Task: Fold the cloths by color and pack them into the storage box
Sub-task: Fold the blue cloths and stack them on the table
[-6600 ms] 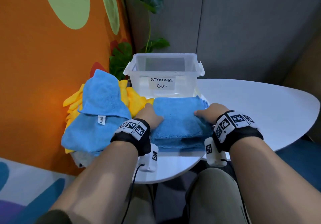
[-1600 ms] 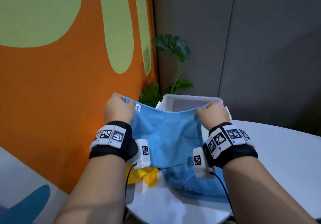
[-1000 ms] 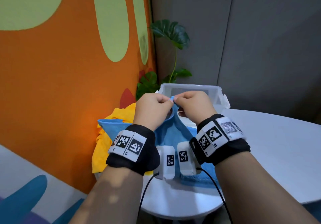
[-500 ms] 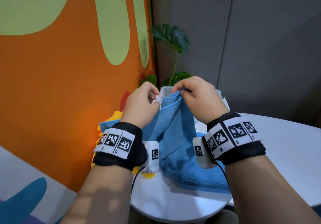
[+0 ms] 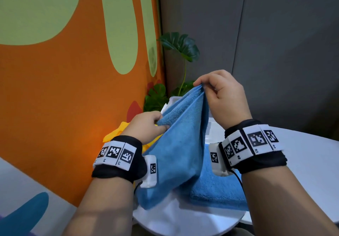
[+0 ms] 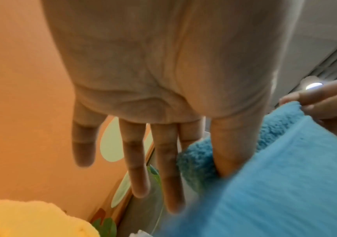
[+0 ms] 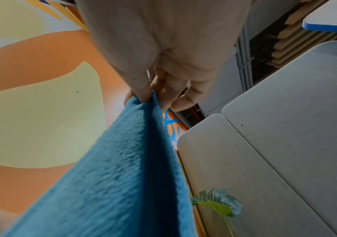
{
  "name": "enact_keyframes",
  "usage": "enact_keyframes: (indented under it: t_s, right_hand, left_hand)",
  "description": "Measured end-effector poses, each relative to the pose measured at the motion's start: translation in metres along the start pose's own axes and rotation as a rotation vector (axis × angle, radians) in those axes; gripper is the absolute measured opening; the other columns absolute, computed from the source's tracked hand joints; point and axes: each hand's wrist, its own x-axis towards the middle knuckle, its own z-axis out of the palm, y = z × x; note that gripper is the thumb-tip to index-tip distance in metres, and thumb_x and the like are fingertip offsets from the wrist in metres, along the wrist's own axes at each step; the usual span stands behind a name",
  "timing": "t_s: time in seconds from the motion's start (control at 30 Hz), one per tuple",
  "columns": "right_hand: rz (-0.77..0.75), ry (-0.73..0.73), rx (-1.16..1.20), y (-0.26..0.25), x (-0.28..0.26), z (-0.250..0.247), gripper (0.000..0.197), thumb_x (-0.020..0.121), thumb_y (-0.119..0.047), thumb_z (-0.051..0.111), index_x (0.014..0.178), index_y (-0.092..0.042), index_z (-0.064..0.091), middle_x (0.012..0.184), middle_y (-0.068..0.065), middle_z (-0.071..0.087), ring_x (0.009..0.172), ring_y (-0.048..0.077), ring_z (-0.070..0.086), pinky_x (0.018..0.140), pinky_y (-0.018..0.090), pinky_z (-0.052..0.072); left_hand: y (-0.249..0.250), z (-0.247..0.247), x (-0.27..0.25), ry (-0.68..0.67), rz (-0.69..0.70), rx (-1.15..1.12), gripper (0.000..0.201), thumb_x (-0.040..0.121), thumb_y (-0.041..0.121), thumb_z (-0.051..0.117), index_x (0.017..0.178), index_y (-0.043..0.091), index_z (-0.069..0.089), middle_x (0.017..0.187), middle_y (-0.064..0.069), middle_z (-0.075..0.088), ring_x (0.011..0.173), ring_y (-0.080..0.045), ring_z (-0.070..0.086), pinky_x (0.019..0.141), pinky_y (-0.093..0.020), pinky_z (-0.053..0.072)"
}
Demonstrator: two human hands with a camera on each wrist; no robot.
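Observation:
A blue cloth hangs doubled over above the table's near edge. My right hand is raised and pinches its top corners together, which the right wrist view shows between thumb and fingers. My left hand sits lower and to the left and pinches the cloth's folded edge between thumb and index finger, with the other fingers straight. A folded blue cloth lies flat on the table under the hanging one. The clear storage box stands behind, mostly hidden by the cloth.
Yellow cloths lie heaped at the table's left, beside the orange wall. The white table stretches to the right. A green plant stands behind the box, in front of grey panels.
The cloth's two top corners were brought together; now my right hand holds both and has risen, and my left hand has slid down and left along the folded edge.

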Motion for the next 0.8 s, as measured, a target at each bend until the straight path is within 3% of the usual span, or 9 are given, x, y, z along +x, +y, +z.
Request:
enact_keyframes:
  t_s: [0.13,0.23,0.3,0.37,0.47,0.57,0.67,0.73,0.8]
  right_hand:
    - [0.073,0.057,-0.132,0.007,0.002,-0.003,0.028,0.092,-0.008,0.049,0.095,-0.027,0.069,0.098,-0.012,0.056,0.098,0.014,0.053,0.085,0.023,0.041]
    - [0.169,0.096,-0.109,0.006,0.005,-0.006,0.022,0.091,-0.01,0.048,0.093,-0.029,0.059,0.092,-0.011,0.055,0.081,0.01,0.051,0.074,0.025,0.039]
    - [0.174,0.15,-0.092,0.002,0.008,-0.007,0.02,0.09,-0.008,0.047,0.089,-0.026,0.056,0.09,-0.007,0.052,0.071,0.006,0.044,0.067,0.02,0.034]
    - [0.141,0.199,-0.093,-0.002,0.012,-0.007,0.023,0.088,-0.003,0.045,0.083,-0.022,0.058,0.091,-0.009,0.048,0.074,0.002,0.041,0.064,0.012,0.03]
    - [0.11,0.256,-0.044,-0.009,0.017,-0.007,0.031,0.083,0.002,0.045,0.076,-0.02,0.065,0.094,-0.011,0.047,0.082,-0.003,0.042,0.069,-0.002,0.031]
    - [0.097,0.289,-0.038,-0.012,0.02,-0.007,0.031,0.085,0.001,0.046,0.08,-0.018,0.069,0.096,-0.012,0.047,0.085,-0.004,0.043,0.073,-0.003,0.031]
    - [0.09,0.28,-0.046,-0.01,0.021,-0.008,0.026,0.087,-0.003,0.049,0.086,-0.021,0.069,0.098,-0.013,0.046,0.09,0.003,0.049,0.082,0.005,0.037]
    - [0.104,0.265,-0.073,-0.009,0.02,-0.01,0.023,0.086,-0.006,0.053,0.089,-0.024,0.067,0.098,-0.013,0.046,0.095,0.012,0.054,0.087,0.02,0.045]
    - [0.129,0.279,-0.07,-0.009,0.018,-0.013,0.021,0.085,-0.006,0.054,0.09,-0.025,0.062,0.096,-0.011,0.05,0.09,0.011,0.053,0.085,0.026,0.045]
  left_hand:
    - [0.0,-0.02,0.001,0.235,-0.037,0.012,0.018,0.084,0.032,0.067,0.072,0.023,0.058,0.069,0.004,0.057,0.07,-0.018,0.053,0.055,-0.03,0.032]
    - [0.009,-0.042,0.003,0.411,0.029,0.009,0.011,0.089,0.018,0.057,0.09,0.023,0.066,0.088,0.0,0.066,0.086,-0.023,0.058,0.068,-0.029,0.037]
    - [0.015,-0.054,0.006,0.519,0.082,0.062,0.02,0.09,0.015,0.052,0.101,0.02,0.068,0.097,-0.002,0.063,0.092,-0.024,0.056,0.073,-0.03,0.036]
    - [0.021,-0.064,0.008,0.614,0.118,0.09,0.022,0.091,0.016,0.052,0.105,0.02,0.068,0.095,0.002,0.055,0.09,-0.022,0.054,0.074,-0.028,0.032]
    - [0.028,-0.075,0.009,0.737,0.148,0.063,0.019,0.089,0.016,0.055,0.101,0.02,0.07,0.096,0.003,0.058,0.092,-0.019,0.056,0.076,-0.023,0.033]
    - [0.035,-0.081,0.009,0.778,0.122,-0.027,0.017,0.085,0.014,0.06,0.093,0.023,0.071,0.094,0.005,0.065,0.082,-0.015,0.059,0.073,-0.02,0.036]
    - [0.039,-0.082,0.006,0.763,0.106,-0.148,0.017,0.082,0.014,0.064,0.087,0.03,0.063,0.083,0.011,0.062,0.072,-0.012,0.058,0.068,-0.02,0.041]
    - [0.04,-0.082,0.003,0.753,0.103,-0.258,0.021,0.084,0.014,0.065,0.094,0.029,0.055,0.078,0.013,0.056,0.069,-0.008,0.057,0.061,-0.012,0.04]
    - [0.041,-0.082,0.002,0.759,0.116,-0.344,0.023,0.085,0.014,0.065,0.098,0.03,0.054,0.077,0.014,0.055,0.068,-0.004,0.055,0.063,-0.013,0.043]
